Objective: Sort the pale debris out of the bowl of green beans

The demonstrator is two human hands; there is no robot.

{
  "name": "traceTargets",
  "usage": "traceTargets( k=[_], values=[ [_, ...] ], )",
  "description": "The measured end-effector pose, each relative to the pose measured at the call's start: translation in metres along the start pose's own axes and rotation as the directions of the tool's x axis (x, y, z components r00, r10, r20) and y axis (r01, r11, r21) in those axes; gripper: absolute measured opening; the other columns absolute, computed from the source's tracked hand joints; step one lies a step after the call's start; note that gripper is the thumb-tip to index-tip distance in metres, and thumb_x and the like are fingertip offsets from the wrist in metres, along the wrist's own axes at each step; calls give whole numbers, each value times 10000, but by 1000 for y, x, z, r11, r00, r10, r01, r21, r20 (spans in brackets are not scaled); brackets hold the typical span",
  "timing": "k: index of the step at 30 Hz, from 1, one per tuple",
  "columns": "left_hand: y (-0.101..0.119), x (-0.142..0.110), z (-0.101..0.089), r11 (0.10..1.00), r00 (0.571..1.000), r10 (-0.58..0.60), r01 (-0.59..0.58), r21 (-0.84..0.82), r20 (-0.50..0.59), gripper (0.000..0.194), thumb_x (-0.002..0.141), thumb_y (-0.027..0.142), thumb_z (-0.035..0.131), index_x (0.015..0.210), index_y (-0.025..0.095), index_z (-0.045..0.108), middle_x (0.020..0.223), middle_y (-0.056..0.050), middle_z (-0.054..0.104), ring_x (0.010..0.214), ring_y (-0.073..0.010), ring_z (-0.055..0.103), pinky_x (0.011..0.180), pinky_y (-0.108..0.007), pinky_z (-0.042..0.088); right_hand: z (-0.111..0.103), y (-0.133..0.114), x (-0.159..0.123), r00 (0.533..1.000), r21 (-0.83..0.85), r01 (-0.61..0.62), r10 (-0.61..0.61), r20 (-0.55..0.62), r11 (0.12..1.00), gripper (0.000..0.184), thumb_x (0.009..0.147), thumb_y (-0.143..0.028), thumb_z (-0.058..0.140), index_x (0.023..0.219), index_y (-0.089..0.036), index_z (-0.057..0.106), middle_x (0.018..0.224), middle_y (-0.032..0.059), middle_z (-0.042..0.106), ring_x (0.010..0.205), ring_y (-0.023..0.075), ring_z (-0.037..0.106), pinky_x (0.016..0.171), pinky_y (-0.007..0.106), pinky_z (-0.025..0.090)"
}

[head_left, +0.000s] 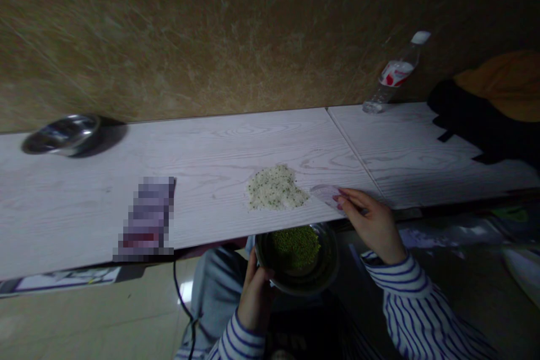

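Head view: I note left hand (256, 299) low, forearm rising from below, fingers grasping the left rim of bowl (329, 261) holding green grains (297, 247), at the table's (211, 163) near edge. Right hand (377, 229) angles inward, fingers pinching clear scraper (324, 193) just beside white pile (274, 188).
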State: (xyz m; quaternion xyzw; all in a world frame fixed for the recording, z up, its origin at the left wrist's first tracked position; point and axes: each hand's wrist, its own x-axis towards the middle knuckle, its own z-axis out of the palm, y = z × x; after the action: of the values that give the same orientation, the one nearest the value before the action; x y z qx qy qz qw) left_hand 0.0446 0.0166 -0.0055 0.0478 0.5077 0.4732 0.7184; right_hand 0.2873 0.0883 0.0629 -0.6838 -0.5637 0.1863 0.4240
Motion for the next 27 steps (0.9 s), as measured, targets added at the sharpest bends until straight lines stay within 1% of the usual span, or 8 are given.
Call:
traceTargets(
  k=[5, 8, 14, 20, 24, 27],
  values=[
    [1, -1, 2, 1000, 1000, 4, -4, 1, 8, 585, 602, 232, 677, 1180, 300, 615, 1157, -90, 665, 929, -309, 623, 746, -428, 502, 3, -5, -3, 999, 1, -7, 7, 33, 1000, 317, 851, -383, 622, 1042, -157, 738, 896, 123, 794, 800, 266, 764, 768, 394, 616],
    [1, -2, 4, 1000, 1000, 12, -12, 7, -6, 598, 594, 227, 675, 1185, 286, 606, 1131, -83, 667, 926, -294, 621, 753, -417, 506, 5, -8, -7, 999, 7, -10, 9, 45, 1000, 306, 852, -379, 625, 1041, -167, 739, 905, 118, 795, 806, 264, 764, 777, 396, 616],
    [0, -1, 5, 1000, 1000, 3, -3, -1, -26, 582, 582, 209, 653, 1158, 275, 609, 1083, -82, 678, 916, -294, 616, 718, -403, 509, 7, -11, -14, 996, 57, -13, 8, 89, 998, 298, 864, -381, 626, 1049, -176, 738, 926, 109, 795, 777, 244, 765, 776, 378, 619],
    [0, -2, 6, 1000, 1000, 8, -8, 2, -27, 629, 566, 204, 647, 1190, 270, 596, 1169, -85, 656, 973, -295, 609, 721, -383, 523, -4, -10, -14, 1000, 30, -4, 3, 20, 1000, 277, 851, -370, 642, 1016, -171, 741, 899, 107, 797, 788, 248, 766, 765, 364, 623],
    [0, -3, 6, 1000, 1000, 4, -4, -10, 4, 672, 576, 217, 656, 1241, 268, 573, 1148, -76, 656, 1030, -304, 595, 734, -369, 523, -6, -10, -16, 999, 31, -14, 12, 42, 999, 251, 842, -349, 642, 998, -179, 742, 881, 99, 799, 781, 250, 768, 778, 370, 625],
    [0, -3, 5, 1000, 1000, -2, 2, -13, 5, 676, 579, 212, 672, 1246, 268, 578, 1144, -74, 654, 992, -293, 599, 719, -363, 524, -3, -13, -19, 998, 32, -20, 18, 55, 999, 253, 839, -355, 643, 995, -184, 746, 888, 101, 799, 791, 255, 769, 804, 381, 622]
  ],
)
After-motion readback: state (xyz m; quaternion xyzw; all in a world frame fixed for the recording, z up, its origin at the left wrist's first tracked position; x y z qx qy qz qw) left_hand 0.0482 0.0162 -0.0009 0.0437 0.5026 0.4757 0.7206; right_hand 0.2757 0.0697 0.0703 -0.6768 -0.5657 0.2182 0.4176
